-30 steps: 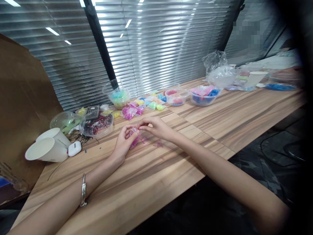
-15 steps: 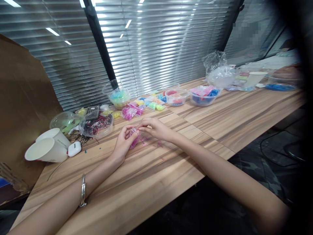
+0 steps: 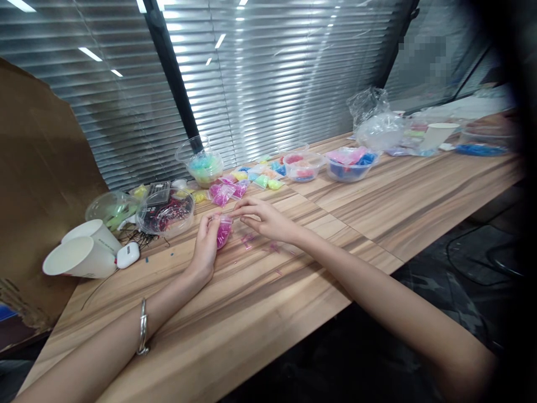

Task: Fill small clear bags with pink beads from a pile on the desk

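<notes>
My left hand (image 3: pixel 205 243) grips a small clear bag of magenta pieces (image 3: pixel 224 233) by its left side, upright just above the table. My right hand (image 3: pixel 262 218) is at the bag's upper right, its fingertips near the bag's top edge; its fingers are apart and nothing shows between them. Loose pink pieces (image 3: pixel 247 240) lie on the wooden table (image 3: pixel 293 291) below my right hand. Behind the hands is a pile of filled magenta bags (image 3: pixel 222 193), with yellow-green bags (image 3: pixel 268 182) to its right.
Paper cups (image 3: pixel 79 257), a white earbud case (image 3: pixel 128 256) and a clear bowl with wires (image 3: pixel 165 215) stand at left. Bowls of coloured pieces (image 3: pixel 350 168) line the back. Crumpled plastic (image 3: pixel 380 129) and a paper cup (image 3: pixel 438 137) are at right. A cardboard sheet (image 3: pixel 42 168) rises at far left.
The bag has moved slightly left with my left hand and now shows more fully. My right fingers have come off it and spread a little.
</notes>
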`<state>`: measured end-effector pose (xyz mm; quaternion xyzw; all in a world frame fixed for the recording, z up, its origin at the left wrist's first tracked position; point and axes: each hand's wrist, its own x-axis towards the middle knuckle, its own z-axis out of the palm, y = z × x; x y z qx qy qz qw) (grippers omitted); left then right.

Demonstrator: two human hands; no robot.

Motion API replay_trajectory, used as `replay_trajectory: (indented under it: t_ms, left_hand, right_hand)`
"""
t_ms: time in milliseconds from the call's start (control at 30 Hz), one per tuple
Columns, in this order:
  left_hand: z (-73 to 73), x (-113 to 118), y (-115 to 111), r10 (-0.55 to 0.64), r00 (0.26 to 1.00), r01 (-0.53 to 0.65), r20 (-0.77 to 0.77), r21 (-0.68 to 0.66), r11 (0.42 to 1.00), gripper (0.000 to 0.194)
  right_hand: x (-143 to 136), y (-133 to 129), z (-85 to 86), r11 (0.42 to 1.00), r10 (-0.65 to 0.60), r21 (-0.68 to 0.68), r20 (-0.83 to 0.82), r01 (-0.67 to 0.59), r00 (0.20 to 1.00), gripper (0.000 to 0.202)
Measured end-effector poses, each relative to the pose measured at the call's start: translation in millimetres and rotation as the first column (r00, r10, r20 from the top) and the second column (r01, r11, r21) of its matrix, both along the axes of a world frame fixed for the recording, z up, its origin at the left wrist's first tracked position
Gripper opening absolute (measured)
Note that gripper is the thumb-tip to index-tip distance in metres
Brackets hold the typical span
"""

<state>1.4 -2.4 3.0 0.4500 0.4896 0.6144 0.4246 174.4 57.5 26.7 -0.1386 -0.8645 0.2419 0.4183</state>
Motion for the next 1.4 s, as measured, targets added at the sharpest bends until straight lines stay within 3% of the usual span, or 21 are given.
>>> replay_trajectory:
  t_ms: [167,300,533,1067,1400]
  left_hand:
    - [0.6,-3,1,0.073,0.997,-0.072,0.034,-0.033,0.997,0.036]
    - [-0.5,-4,3,0.078,0.996,-0.077,0.030,-0.032,0.996,0.036]
    - [0.0,-3,4,0.067,0.998,-0.066,0.014,-0.040,0.997,0.035]
    - [1.7,-1,2,0.036,0.999,-0.036,0.001,-0.033,0.999,0.035]
    - [-0.4,-2,2,0.024,1.000,-0.025,-0.012,-0.020,0.999,0.035]
  right_hand:
    - [3,-3,2.8,0.998,0.024,-0.068,0.061,-0.020,0.998,0.027]
    - [8,-3,0.3,0.991,0.078,-0.122,0.263,-0.047,0.962,0.025]
    - [9,3,-12.1,0.995,0.054,0.054,0.415,-0.084,0.908,0.026]
    - [10,8,-16.8,0.994,-0.017,0.104,0.474,-0.037,0.881,0.008]
    - [11,9,-15.8,0.994,-0.003,0.100,0.488,-0.052,0.873,0.013]
